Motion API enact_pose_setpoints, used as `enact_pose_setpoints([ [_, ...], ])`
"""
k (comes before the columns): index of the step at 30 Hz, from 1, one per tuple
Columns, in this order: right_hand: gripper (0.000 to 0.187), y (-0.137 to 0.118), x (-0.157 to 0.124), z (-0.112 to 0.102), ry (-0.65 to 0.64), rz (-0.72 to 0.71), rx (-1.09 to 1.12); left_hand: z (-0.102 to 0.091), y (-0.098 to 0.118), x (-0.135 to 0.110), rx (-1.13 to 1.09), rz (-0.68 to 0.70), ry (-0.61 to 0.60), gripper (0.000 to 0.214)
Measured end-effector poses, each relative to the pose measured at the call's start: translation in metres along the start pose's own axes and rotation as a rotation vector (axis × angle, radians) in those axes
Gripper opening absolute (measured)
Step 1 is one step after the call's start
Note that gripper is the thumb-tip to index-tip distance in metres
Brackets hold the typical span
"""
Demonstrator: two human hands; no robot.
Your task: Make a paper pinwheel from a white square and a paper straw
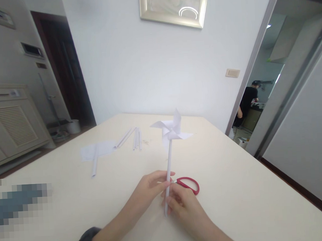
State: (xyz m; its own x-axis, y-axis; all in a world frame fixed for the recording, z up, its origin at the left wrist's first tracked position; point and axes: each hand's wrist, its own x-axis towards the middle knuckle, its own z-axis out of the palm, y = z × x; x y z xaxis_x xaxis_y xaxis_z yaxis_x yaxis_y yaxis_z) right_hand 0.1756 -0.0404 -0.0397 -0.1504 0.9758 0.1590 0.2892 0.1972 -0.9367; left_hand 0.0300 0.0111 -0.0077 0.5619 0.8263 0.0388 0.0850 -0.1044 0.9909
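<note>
A white paper pinwheel (172, 130) stands upright on a white rolled-paper stick (168, 163) over the cream table (234, 188). My left hand (150, 189) pinches the stick from the left, fingers closed on it. Lower down, my right hand (183, 205) grips the bottom of the stick, fingers wrapped round it. Red-handled scissors (190, 184) lie on the table just behind my right hand, partly hidden by it.
Several rolled white paper sticks (135, 137) and flat paper sheets (98, 150) lie further back on the left of the table. A pixelated patch covers the near left. A person in black stands beyond the open doorway (248, 103) on the right.
</note>
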Motion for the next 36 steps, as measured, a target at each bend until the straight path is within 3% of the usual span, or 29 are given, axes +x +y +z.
enact_pose_setpoints([
  [6,0.016,-0.01,0.014,-0.005,-0.049,-0.008,-0.184,-0.005,-0.002,0.002,0.077,0.003,0.1,0.033],
  [12,0.015,-0.011,0.027,0.003,-0.044,-0.021,-0.206,-0.01,-0.004,0.003,0.098,-0.006,0.212,0.034],
  [25,0.014,-0.002,0.017,0.005,-0.017,-0.062,-0.124,-0.008,-0.012,0.002,0.065,0.075,0.107,0.027],
  [31,0.015,-0.006,0.016,-0.003,-0.017,-0.052,-0.227,-0.008,-0.007,0.002,0.092,0.072,0.145,0.025],
  [36,0.022,-0.014,0.017,-0.015,0.085,-0.081,-0.227,-0.006,0.002,0.0,0.101,0.079,0.156,0.025],
])
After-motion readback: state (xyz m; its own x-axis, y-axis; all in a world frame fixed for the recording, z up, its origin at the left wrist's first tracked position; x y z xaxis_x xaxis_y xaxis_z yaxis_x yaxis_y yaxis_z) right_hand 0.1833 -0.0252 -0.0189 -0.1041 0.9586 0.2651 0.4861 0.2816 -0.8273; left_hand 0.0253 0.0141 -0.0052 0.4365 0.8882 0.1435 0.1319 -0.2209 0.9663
